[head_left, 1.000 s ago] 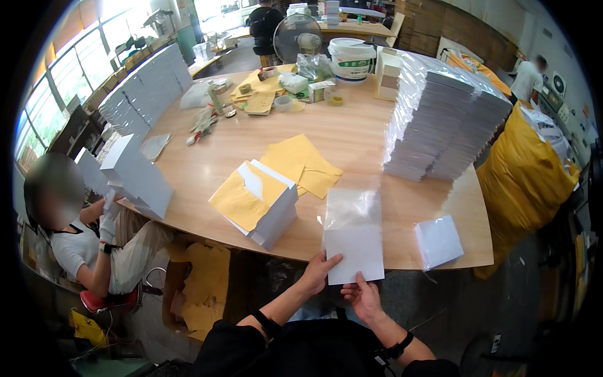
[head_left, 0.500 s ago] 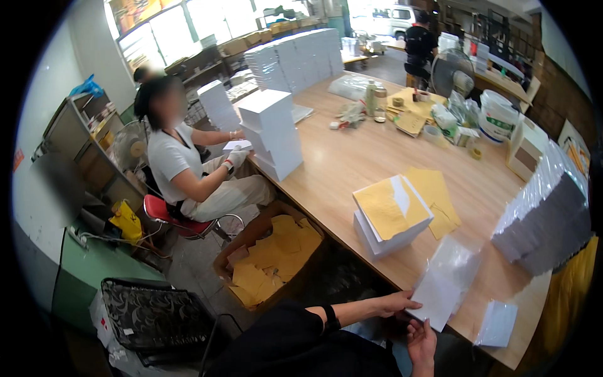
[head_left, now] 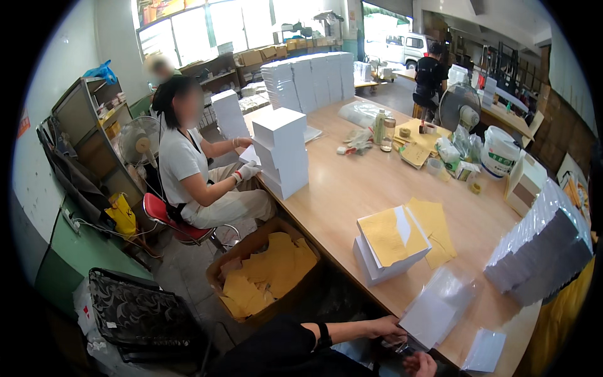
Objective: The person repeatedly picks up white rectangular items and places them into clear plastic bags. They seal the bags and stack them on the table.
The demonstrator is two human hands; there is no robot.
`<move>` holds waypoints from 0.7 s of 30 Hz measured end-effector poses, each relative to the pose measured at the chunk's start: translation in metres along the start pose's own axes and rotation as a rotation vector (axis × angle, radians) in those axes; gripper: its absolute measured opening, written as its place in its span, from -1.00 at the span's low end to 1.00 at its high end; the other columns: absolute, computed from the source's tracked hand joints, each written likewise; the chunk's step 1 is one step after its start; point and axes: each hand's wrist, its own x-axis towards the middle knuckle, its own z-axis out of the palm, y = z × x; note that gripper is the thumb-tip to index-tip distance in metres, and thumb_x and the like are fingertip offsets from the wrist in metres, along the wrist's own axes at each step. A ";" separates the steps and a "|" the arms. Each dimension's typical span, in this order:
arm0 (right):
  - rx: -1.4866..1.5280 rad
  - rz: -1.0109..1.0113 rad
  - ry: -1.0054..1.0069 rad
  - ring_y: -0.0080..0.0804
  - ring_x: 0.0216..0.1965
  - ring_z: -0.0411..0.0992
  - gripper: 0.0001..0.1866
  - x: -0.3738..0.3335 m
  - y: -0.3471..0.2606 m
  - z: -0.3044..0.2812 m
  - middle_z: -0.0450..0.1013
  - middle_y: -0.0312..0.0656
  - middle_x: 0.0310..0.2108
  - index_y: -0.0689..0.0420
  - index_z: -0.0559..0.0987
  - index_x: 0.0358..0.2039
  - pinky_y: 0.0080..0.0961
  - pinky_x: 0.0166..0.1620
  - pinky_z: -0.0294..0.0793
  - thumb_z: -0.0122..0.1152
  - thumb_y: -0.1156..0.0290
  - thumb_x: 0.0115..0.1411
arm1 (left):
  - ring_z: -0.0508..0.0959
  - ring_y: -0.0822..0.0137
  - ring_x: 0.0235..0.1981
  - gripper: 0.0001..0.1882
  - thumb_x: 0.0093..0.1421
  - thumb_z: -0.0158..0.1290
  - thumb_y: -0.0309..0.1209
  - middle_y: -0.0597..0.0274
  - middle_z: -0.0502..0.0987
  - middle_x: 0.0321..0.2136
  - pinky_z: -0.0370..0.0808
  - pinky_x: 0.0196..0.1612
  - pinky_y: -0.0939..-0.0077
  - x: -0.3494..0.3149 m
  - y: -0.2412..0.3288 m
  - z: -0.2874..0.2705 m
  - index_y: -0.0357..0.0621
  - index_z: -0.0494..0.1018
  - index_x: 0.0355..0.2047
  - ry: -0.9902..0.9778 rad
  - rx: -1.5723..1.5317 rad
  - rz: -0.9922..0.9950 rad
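A clear plastic bag (head_left: 461,289) with a white paper stack (head_left: 432,315) in it lies at the table's near edge. My left hand (head_left: 387,329) grips its near left corner, fingers closed. Just below that corner, at the picture's lower edge, is my right hand (head_left: 420,364). Its fingers are curled beside a shiny bit of plastic; what they hold, if anything, is hard to make out. To the right lies a smaller wrapped white packet (head_left: 485,350). Beyond the bag stands a white paper block (head_left: 383,267) topped by a yellow-brown sheet (head_left: 384,237).
A tall wrapped stack (head_left: 534,251) stands at the right. Across the table's left edge a seated co-worker (head_left: 188,157) handles white paper by a white stack (head_left: 282,157). A carton of yellow-brown paper (head_left: 270,270) sits on the floor. Bottles (head_left: 384,132) and a white bucket (head_left: 499,151) stand farther back.
My right hand has drawn down from the stack's corner, its fingers more curled. My left hand stays at the corner. The co-worker's white paper is now tilted up. The whole view has shifted.
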 end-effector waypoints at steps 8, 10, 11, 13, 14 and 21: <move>0.095 -0.026 -0.045 -0.47 -0.34 0.47 -0.74 0.046 0.030 -0.027 0.49 -0.22 -0.30 0.21 0.51 -0.11 -0.56 -0.32 0.48 0.16 0.27 0.37 | 0.55 0.56 -0.55 -0.77 0.37 0.06 -0.29 0.35 0.59 -0.51 0.44 -0.53 0.72 -0.006 0.007 0.002 -0.19 0.57 -0.25 0.156 -0.257 -0.190; 0.078 -0.153 0.021 -0.49 -0.33 0.47 -0.74 0.048 0.034 -0.017 0.50 -0.21 -0.29 0.23 0.51 -0.12 -0.57 -0.30 0.48 0.16 0.28 0.37 | 0.56 0.57 -0.56 -0.74 0.39 0.03 -0.20 0.43 0.59 -0.50 0.44 -0.53 0.73 -0.015 0.019 -0.005 -0.12 0.57 -0.20 0.034 -0.173 -0.290; 0.014 -0.127 0.025 -0.49 -0.29 0.47 -0.74 0.049 0.032 -0.021 0.51 -0.21 -0.28 0.24 0.51 -0.11 -0.56 -0.24 0.49 0.17 0.30 0.36 | 0.54 0.57 -0.57 -0.74 0.39 0.04 -0.19 0.44 0.59 -0.50 0.42 -0.54 0.73 -0.014 0.023 -0.002 -0.10 0.57 -0.20 0.006 -0.151 -0.271; -0.111 -0.051 0.034 -0.47 -0.22 0.48 -0.76 0.048 0.037 -0.039 0.52 -0.21 -0.25 0.25 0.52 -0.10 -0.55 -0.13 0.51 0.18 0.34 0.35 | 0.50 0.60 -0.59 -0.72 0.37 0.07 -0.14 0.44 0.59 -0.48 0.32 -0.59 0.77 -0.012 0.018 0.000 -0.08 0.58 -0.23 -0.002 -0.117 -0.236; -0.042 -0.072 0.007 -0.44 -0.28 0.50 -0.75 0.058 0.043 -0.049 0.54 -0.19 -0.29 0.22 0.53 -0.12 -0.54 -0.22 0.51 0.14 0.29 0.37 | 0.49 0.61 -0.57 -0.72 0.36 0.08 -0.14 0.45 0.59 -0.47 0.31 -0.59 0.76 -0.008 0.013 -0.001 -0.08 0.58 -0.22 0.069 -0.047 -0.219; 0.198 0.045 -0.255 -0.37 -0.30 0.56 -0.56 0.034 0.017 -0.035 0.56 -0.18 -0.29 0.20 0.54 -0.14 -0.48 -0.29 0.52 -0.01 0.03 0.44 | 0.54 0.25 0.08 -0.47 0.40 -0.08 0.03 0.12 0.58 0.00 0.57 0.02 0.15 -0.039 0.059 -0.019 -0.18 0.47 0.08 0.031 0.180 -0.344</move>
